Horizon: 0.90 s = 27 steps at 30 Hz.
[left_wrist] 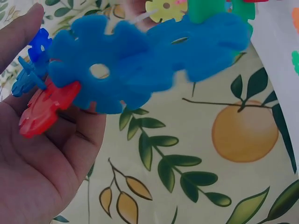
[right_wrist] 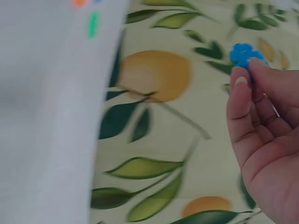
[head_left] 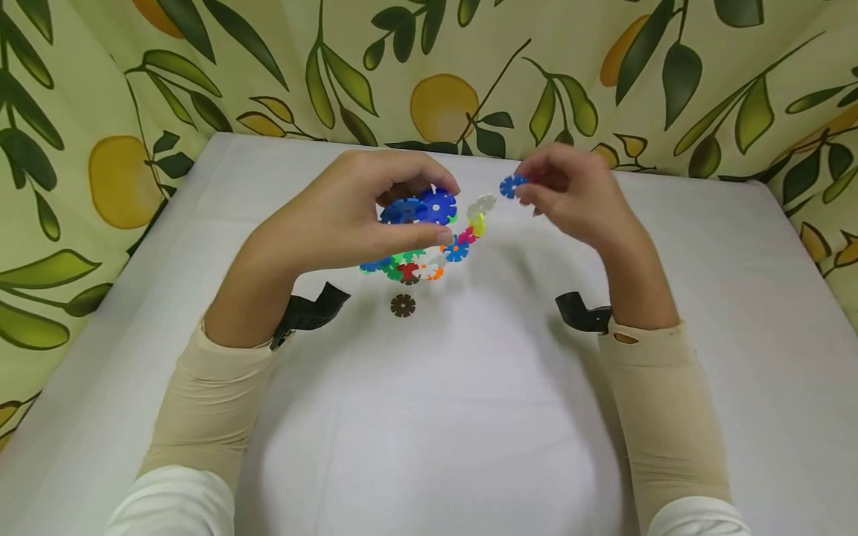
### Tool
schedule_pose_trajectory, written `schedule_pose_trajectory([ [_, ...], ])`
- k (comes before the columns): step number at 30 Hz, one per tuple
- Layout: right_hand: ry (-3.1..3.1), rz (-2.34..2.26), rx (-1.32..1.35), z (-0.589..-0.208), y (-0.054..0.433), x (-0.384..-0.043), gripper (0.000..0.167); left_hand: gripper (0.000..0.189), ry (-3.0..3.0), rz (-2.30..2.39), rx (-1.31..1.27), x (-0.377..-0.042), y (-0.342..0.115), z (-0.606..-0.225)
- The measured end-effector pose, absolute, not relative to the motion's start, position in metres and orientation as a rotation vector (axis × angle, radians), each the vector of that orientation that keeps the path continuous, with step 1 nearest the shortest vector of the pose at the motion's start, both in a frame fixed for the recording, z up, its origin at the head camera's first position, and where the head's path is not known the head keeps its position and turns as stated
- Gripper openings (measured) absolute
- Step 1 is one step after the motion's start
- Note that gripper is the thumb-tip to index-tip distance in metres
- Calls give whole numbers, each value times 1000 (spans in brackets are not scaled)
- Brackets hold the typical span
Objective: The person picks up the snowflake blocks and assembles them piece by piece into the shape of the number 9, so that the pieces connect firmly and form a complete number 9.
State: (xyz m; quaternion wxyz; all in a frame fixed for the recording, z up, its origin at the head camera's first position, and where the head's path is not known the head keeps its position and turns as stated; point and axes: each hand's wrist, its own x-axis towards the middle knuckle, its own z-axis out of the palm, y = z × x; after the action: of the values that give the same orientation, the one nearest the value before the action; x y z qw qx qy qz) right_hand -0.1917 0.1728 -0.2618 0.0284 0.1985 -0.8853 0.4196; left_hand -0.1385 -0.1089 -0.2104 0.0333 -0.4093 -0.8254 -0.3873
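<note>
My left hand [head_left: 338, 212] grips a linked chain of notched plastic snowflake discs above the table, thumb on the near side and fingers on the far side. Dark blue discs [head_left: 439, 206] show between thumb and fingertips. Below and right of them, the chain runs through green, red, orange, blue, pink and yellow discs to a white disc [head_left: 484, 204]. In the left wrist view, large blue discs [left_wrist: 100, 49] interlock, with a red disc [left_wrist: 49, 105] close to the palm. Off to the right, my right hand [head_left: 576, 190] pinches a single blue snowflake disc [head_left: 512, 186] between thumb and fingertips, apart from the chain.
A brown snowflake disc [head_left: 403, 305] appears just below the chain. White cloth covers the table [head_left: 429, 432]. Behind its far edge hangs a curtain [head_left: 375, 67] with leaves and orange fruit. Dark straps [head_left: 311, 311] stick out from both wrists.
</note>
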Motion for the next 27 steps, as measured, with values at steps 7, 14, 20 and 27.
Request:
schedule_pose_trajectory([
  [7,-2286,1341,1112,-229,165,-154,15,48,-2587,-1209,-1233,-136,-105,-210],
  [14,-2242,1181,1277,-224,149,-139,18,52,-2611,-1226,-1320,-135,-100,-211],
  [20,-2196,1028,1262,-222,143,-131,15,51,-2637,-1212,-1366,-133,-97,-212],
  [27,-2209,844,1272,-222,142,-128,9,52,-2660,-1248,-1347,-134,-96,-213],
])
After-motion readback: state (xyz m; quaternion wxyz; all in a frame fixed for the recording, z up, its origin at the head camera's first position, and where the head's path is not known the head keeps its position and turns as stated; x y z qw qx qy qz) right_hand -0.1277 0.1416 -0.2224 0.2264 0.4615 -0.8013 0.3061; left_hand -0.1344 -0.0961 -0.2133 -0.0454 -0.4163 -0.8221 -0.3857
